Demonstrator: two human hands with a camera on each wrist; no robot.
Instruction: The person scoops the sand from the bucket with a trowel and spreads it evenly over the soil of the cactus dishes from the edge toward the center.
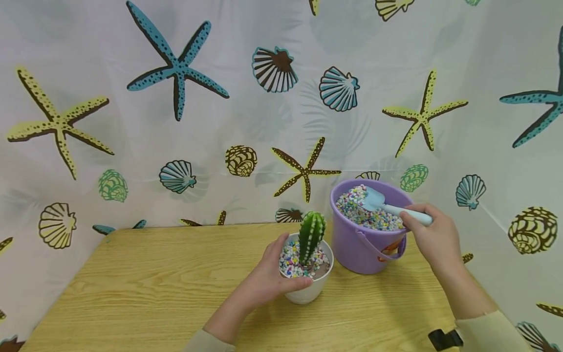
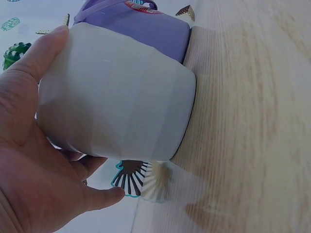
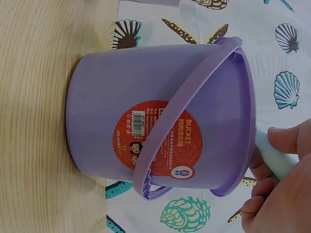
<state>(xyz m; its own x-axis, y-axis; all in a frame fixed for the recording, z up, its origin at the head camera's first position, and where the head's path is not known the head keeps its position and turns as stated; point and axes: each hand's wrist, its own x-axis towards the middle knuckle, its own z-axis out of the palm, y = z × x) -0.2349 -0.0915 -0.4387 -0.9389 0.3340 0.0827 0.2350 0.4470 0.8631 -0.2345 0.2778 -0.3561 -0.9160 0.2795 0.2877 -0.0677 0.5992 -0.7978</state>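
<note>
Two hands are occupied: the left hand [image 1: 269, 279] clasps a white tapered pot [image 1: 304, 295] of multicoloured pebbles [image 1: 291, 259] with a ribbed green cactus [image 1: 311, 239], and the right hand [image 1: 436, 235] grips a pale-blue scoop [image 1: 398, 210], its blade among similar pebbles [image 1: 374, 221] inside a round purple plastic bucket [image 1: 358, 252] just left of that hand.

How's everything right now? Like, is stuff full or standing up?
Purple bucket, upright, partly filled, handle down.
Colourful pebbles, loose, in bucket and pot.
White pot, upright.
Cactus, upright.
Blue scoop, tilted, partly inside bucket.
Left hand, holding pot.
Right hand, gripping scoop.
</note>
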